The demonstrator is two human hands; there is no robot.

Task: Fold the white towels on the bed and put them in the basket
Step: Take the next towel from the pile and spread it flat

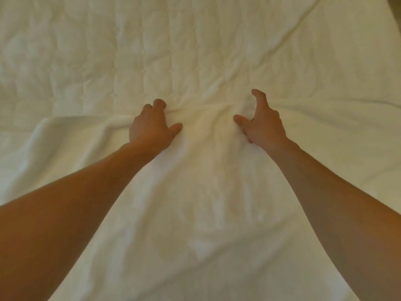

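A large white towel [195, 203] lies spread over the bed, reaching from the near edge of the view up to its far edge at mid-frame. My left hand [153, 124] grips that far edge, fingers curled into the bunched cloth. My right hand [260, 124] grips the same edge a little to the right, thumb and fingers pinching a fold, index finger raised. The cloth between my two hands is gathered into wrinkles. No basket is in view.
The bed's white quilted cover [130, 51] fills the far half of the view, with creases running toward the upper right. A dark strip [396, 11] shows past the bed's edge at the top right corner.
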